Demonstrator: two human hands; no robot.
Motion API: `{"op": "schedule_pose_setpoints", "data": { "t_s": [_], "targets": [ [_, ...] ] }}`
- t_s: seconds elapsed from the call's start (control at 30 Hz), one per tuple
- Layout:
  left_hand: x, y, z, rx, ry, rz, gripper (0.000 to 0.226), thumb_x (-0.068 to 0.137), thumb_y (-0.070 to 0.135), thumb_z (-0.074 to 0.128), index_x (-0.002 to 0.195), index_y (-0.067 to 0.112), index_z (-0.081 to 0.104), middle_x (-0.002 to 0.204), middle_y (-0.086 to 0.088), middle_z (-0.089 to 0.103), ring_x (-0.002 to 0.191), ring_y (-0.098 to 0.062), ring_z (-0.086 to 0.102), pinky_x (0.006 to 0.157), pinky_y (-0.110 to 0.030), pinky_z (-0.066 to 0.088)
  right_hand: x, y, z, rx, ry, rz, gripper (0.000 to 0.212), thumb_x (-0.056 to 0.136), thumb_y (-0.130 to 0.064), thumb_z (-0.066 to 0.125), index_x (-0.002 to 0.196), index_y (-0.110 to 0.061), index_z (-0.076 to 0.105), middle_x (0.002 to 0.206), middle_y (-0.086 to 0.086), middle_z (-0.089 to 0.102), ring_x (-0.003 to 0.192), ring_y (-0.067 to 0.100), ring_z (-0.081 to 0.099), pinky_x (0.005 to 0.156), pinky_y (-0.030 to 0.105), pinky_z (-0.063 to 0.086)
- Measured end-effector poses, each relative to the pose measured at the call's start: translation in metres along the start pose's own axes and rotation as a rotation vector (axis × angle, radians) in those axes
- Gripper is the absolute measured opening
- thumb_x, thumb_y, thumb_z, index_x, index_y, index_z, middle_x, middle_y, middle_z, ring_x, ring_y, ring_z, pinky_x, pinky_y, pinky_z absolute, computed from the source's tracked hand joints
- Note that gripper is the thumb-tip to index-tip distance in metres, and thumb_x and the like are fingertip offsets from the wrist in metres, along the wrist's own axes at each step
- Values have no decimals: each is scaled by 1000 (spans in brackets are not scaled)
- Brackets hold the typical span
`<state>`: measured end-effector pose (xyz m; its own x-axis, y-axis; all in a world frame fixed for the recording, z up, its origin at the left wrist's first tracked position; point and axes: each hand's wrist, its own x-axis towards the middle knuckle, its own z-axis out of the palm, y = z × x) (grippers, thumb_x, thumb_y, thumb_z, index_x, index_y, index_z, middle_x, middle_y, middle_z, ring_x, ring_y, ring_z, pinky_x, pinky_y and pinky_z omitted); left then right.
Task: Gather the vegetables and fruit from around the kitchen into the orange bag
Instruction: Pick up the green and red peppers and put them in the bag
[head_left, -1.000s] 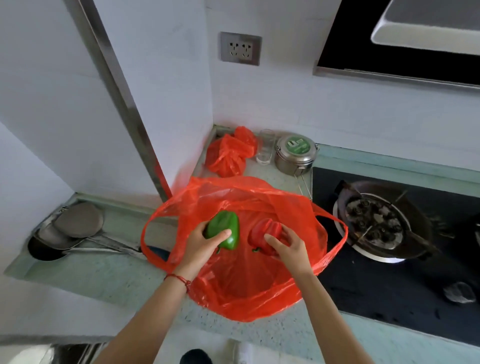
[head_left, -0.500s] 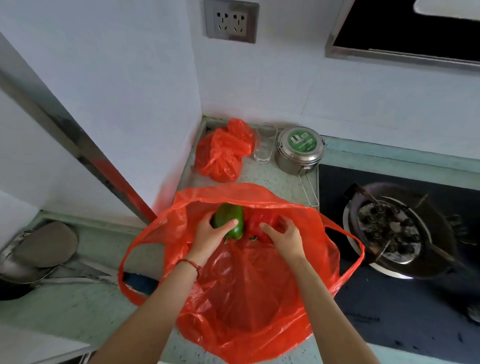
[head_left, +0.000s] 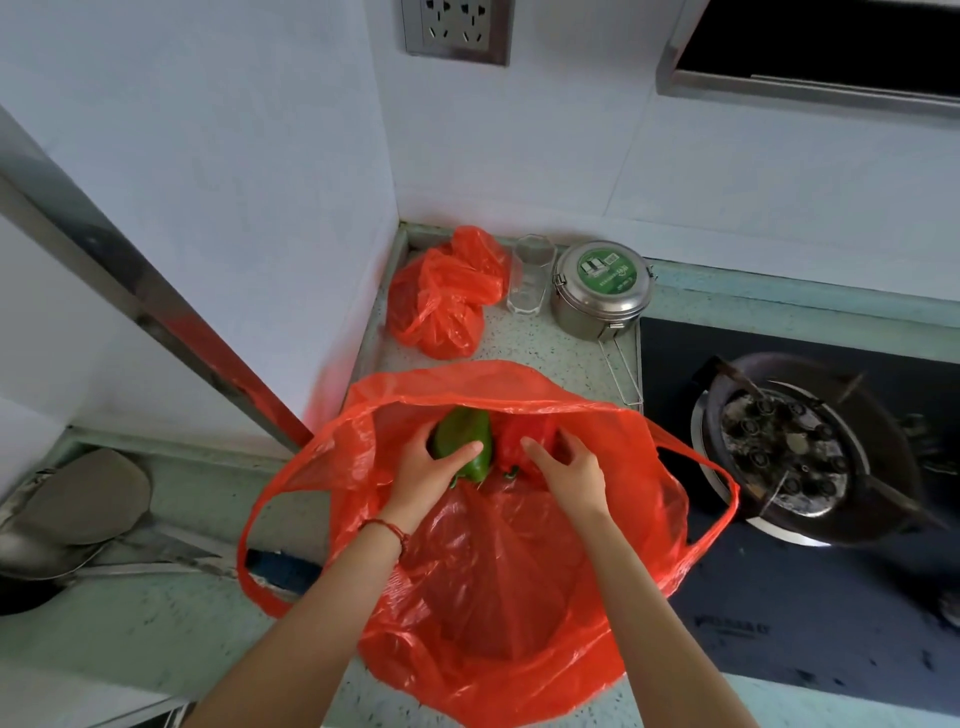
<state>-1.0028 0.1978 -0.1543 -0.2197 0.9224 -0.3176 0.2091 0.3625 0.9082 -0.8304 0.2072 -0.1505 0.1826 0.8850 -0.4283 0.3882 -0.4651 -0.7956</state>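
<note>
Head view: your left hand (head_left: 434, 462) wraps the green pepper (head_left: 465, 441), your right hand (head_left: 569, 467) cups the red pepper (head_left: 524, 441), both deep in the open orange bag (head_left: 493, 597) on the tabletop (head_left: 550, 353). Neither pepper looks released yet; I judge this the drop-in step, other produce unseen. Wall sits close on the left, burner (head_left: 795, 447) just beside the bag on the right, tin (head_left: 600, 291) and second bag (head_left: 447, 296) behind. Clear room is toward you.

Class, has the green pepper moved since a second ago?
Yes. The green pepper, in the left hand, has gone deeper toward the orange bag's far rim.
</note>
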Motion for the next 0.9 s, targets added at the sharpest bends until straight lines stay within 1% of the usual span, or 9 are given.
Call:
{"op": "schedule_pose_setpoints", "data": {
  "t_s": [0.07,0.2,0.3,0.43,0.57,0.63,0.73,0.83,0.9],
  "targets": [
    [-2,0,-1,21,-1,-1,55,73,23,75,122,9,52,112,-1,57,97,-10,53,82,-21,40,-3,0,0,10,12,1,73,77,-48,65,136,-14,40,135,7,52,124,23,48,104,35,37],
    [-8,-2,-6,86,0,25,64,74,27,74,129,11,46,130,-6,52,118,-19,49,96,-27,37,-12,2,-3,25,39,2,71,79,-48,64,136,-14,41,136,6,51,124,23,47,101,32,36],
    [-16,-2,-13,99,-8,70,64,75,30,73,130,14,46,134,-6,50,123,-20,47,103,-35,38,-24,5,-5,32,79,-13,66,80,-46,63,135,-14,42,136,5,51,124,21,47,98,27,35],
    [-34,1,-18,165,-33,176,60,76,31,71,128,15,48,133,-5,52,122,-19,48,105,-40,39,-44,10,-9,43,129,-34,60,82,-44,62,131,-16,46,133,3,53,120,19,50,95,26,37],
    [-52,5,-19,334,-73,369,58,78,27,70,129,9,48,135,-10,49,127,-22,42,105,-23,27,-68,15,-14,-17,209,-126,58,82,-44,61,131,-18,46,137,3,49,123,17,47,102,31,38],
    [-58,8,-20,432,-130,462,58,80,27,68,130,7,47,136,-13,48,129,-23,40,105,-21,25,-81,19,-18,-89,253,-184,58,84,-43,60,134,-17,44,140,3,45,128,17,42,104,31,35],
    [-64,11,-17,569,-198,564,58,83,34,63,130,4,47,134,-17,50,128,-29,42,107,-31,29,-98,29,-24,-284,291,-225,59,87,-46,53,137,-19,38,145,1,38,134,18,34,104,35,34],
    [-71,11,-5,691,-254,668,69,80,52,41,128,4,50,132,-17,53,126,-31,45,107,-36,31,-118,43,-33,-417,363,-212,59,90,-44,49,139,-17,34,149,2,33,137,19,29,104,38,35],
    [-77,10,7,748,-314,727,71,79,53,36,127,4,51,131,-17,54,126,-32,47,106,-40,33,-133,55,-43,-468,421,-195,58,90,-42,49,139,-14,35,148,6,34,137,22,29,106,40,33]
  ]
}}
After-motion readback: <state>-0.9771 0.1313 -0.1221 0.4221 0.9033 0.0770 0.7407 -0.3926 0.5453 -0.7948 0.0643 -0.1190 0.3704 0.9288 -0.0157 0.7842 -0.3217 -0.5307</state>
